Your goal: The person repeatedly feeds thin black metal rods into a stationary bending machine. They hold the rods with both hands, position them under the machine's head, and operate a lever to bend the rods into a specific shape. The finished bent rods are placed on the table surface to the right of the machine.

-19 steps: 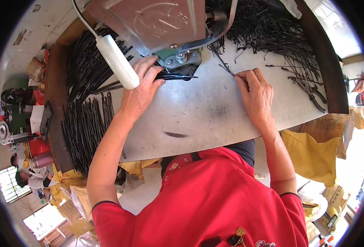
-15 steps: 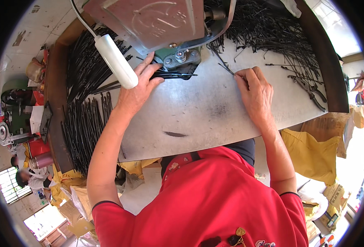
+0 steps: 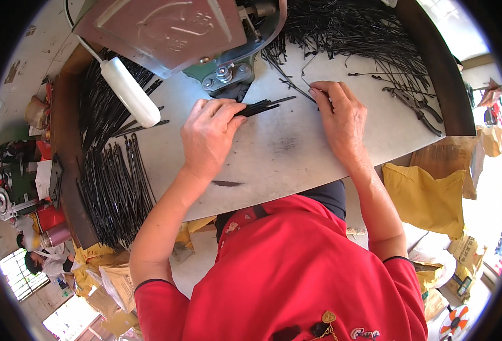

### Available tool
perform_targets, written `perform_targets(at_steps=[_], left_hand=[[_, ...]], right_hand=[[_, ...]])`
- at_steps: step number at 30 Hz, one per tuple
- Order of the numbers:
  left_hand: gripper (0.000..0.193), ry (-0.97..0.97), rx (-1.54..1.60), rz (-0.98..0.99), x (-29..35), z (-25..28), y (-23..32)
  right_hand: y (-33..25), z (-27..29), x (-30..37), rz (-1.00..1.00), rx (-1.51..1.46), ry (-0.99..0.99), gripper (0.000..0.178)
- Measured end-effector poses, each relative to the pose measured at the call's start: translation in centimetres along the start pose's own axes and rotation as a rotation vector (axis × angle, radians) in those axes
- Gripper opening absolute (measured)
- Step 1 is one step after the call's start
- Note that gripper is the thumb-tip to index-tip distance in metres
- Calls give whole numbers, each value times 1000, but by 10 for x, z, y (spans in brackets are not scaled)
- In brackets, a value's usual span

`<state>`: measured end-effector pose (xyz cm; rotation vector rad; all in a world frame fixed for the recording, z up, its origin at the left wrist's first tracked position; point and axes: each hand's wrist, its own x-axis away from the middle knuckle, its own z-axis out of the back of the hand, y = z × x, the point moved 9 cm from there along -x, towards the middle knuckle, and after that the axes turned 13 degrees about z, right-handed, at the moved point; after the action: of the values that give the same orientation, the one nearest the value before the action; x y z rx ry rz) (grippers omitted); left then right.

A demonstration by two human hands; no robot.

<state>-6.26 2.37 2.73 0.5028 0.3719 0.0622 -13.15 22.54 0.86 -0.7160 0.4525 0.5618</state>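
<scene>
My left hand is closed round a small bundle of thin black rods, whose ends stick out to the right over the metal tabletop. They look like umbrella ribs. Just in front of the machine's green lower part, the hand is clear of it. Farther right, my right hand pinches the near end of thin black rods that reach back toward the heap. How many it grips is hidden by the fingers.
A reddish machine head overhangs the far side, with a white tube lamp on its left. Black rods lie in a neat row at left and a tangled heap at far right. Pliers rest near the raised right edge.
My left hand has drawn back from the machine toward me and right, bringing the bundle with it. The right hand stays near the loose rods. The whole view has shifted slightly.
</scene>
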Motion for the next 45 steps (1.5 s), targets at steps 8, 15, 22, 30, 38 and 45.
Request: perform_targets(at_steps=[8, 15, 22, 30, 38, 45], left_hand=[[11, 34, 240, 141, -3, 2, -18], [14, -157, 680, 594, 10, -5, -42], [22, -281, 1149, 769, 24, -4, -44], [30, -205, 995, 614, 25, 11, -43], [28, -193, 476, 517, 29, 23, -49], [26, -117, 276, 463, 11, 32, -49]], right_hand=[[-5, 9, -4, -37, -121, 47, 7], [5, -10, 17, -324, -729, 11, 5], [-34, 24, 10, 250, 240, -290, 6], [-32, -13, 17, -361, -557, -431, 12], [-57, -55, 11, -350, -678, -519, 18], [-71, -50, -21, -19, -446, -356, 14]])
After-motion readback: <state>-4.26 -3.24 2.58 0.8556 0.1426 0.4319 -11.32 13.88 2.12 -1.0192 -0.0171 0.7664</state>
